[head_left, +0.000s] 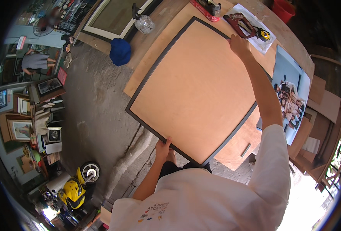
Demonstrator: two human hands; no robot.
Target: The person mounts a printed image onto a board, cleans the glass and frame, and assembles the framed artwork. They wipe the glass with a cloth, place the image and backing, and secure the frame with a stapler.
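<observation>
A large black picture frame [234, 133] lies over the worktable, tilted in view, with a tan wooden panel [193, 92] showing inside its border. Whether the panel sits in the frame or lies beneath it, I cannot tell. My left hand [163, 149] grips the near-left side of the frame, thumb on top. At the far-right side, my right hand [240, 45] has its fingers closed on the border. Just beyond that hand are a dark red staple gun [237, 25] and a yellow-and-black tape measure [263, 35], both on white paper [262, 47].
A clear spray bottle [144, 24], blue cap [120, 52] and cream-bordered frame [110, 36] are at the far left of the table. A red box [206, 10] lies at the back; a group photo print [291, 96] at right. A yellow motorcycle [74, 190] stands lower left.
</observation>
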